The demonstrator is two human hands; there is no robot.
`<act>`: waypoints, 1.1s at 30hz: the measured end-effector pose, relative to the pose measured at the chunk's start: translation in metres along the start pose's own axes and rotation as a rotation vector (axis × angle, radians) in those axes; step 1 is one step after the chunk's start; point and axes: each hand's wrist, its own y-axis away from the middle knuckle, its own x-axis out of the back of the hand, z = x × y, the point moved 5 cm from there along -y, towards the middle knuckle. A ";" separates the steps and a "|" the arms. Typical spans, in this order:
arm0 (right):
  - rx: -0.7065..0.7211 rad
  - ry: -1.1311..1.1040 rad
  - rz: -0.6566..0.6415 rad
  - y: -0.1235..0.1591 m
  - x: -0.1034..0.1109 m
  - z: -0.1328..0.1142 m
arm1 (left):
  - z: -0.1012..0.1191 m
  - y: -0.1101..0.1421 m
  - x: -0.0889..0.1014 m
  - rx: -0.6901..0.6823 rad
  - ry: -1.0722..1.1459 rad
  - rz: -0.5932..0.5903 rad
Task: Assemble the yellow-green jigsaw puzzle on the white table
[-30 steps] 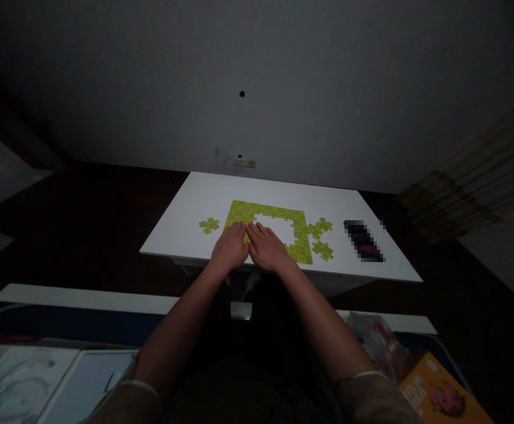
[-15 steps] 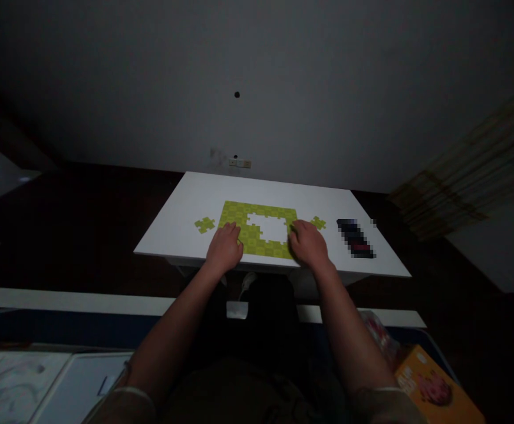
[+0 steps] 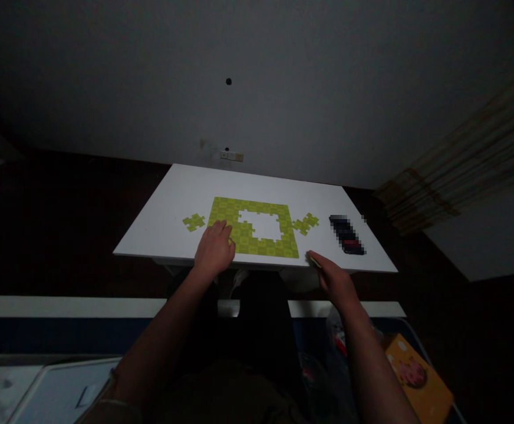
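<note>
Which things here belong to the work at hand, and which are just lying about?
In use: left hand on the green jigsaw puzzle; right hand apparently pinching a small piece; loose pieces beside the puzzle.

Lying about: blurred dark object; orange box.

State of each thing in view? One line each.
left hand: open, resting on the puzzle's lower-left part
right hand: at the table's front edge, appears to pinch a green puzzle piece
green jigsaw puzzle: border assembled, centre gap unfilled
left loose pieces: flat on the table, apart from the puzzle
right loose pieces: flat, beside the puzzle's right edge
blurred dark object: lying on the table, too blurred to identify
orange box: off the table, lower right
</note>
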 end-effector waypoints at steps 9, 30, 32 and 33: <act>0.175 -0.186 0.057 -0.104 -0.029 -0.093 | 0.001 0.003 0.001 0.010 0.048 0.014; -0.073 -0.495 0.097 -0.178 -0.105 -0.104 | 0.001 0.008 0.002 -0.003 0.044 0.021; -0.068 -0.513 0.109 -0.179 -0.105 -0.104 | 0.001 0.008 0.002 -0.005 0.047 0.026; -0.060 -0.525 0.116 -0.179 -0.105 -0.104 | 0.001 0.008 0.002 -0.003 0.049 0.027</act>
